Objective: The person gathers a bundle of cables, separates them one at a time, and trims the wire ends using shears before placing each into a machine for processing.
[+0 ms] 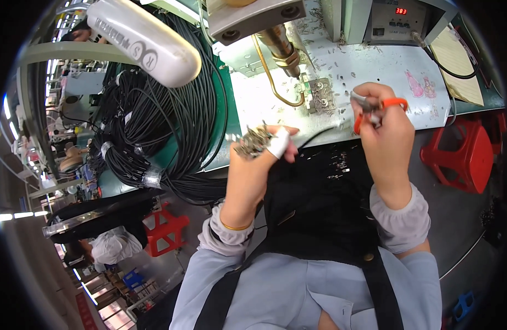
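My left hand is closed at the table's front edge, with white tape around one digit. A clump of small metal pieces sits at this hand; how it is held there cannot be made out. From its fingers a thin black cable runs right, its pale end near my other hand. My right hand is closed around scissors with orange handles; their short grey metal part is blurred. Between and beyond both hands stands a press machine, its small metal die block on the white worktop.
Thick coils of black cable fill the left of the table. A white cylinder hangs above them. Metal scraps litter the worktop. A control box stands far right, near paper. Red stools flank me; another person sits left.
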`<state>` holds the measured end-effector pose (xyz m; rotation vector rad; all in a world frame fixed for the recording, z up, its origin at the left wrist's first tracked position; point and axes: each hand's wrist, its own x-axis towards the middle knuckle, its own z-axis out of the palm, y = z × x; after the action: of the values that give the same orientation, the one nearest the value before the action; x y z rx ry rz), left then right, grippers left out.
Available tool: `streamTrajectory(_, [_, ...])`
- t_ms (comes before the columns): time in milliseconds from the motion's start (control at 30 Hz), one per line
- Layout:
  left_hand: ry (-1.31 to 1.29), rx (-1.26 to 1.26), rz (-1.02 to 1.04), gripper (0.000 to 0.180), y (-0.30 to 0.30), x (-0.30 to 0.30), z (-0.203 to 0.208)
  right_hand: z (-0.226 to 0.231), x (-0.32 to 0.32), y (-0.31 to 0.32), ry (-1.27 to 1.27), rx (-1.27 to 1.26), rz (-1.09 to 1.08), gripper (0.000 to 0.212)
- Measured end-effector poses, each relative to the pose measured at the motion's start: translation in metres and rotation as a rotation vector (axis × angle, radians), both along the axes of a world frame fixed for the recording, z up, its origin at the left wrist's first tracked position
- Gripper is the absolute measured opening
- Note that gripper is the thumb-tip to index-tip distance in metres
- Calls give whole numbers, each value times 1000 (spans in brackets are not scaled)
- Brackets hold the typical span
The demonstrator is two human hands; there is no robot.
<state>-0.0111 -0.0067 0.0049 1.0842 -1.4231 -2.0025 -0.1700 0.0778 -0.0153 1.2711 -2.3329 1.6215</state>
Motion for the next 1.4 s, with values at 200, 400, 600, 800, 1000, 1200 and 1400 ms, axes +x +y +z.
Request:
streamTrajectory(200, [-143,-33,-313,10,20,7,-6,11,18,9,-60,-30,543,14])
streamTrajectory(400, [49,-384,-12,16,29,7,-14,23,17,8,-1229,456,636,15])
streamTrajectory(600, [321,290,-44,15,15,13,-13,-14,25,12,-506,23,673,8])
streamTrajectory(800, [175,420,-87,11,10,15,0,5,4,13,485,2,644,23])
streamTrajectory(1000, [108,409,-133,13,9,15,4,4,6,12,594,-137,630,31])
streamTrajectory(1200, [83,331,-122,13,16,13,9,-1,18,19,601,-93,556,28])
streamTrajectory(1400, [-15,-727,-44,19,35,14,-7,-7,31,22,228,-100,610,24])
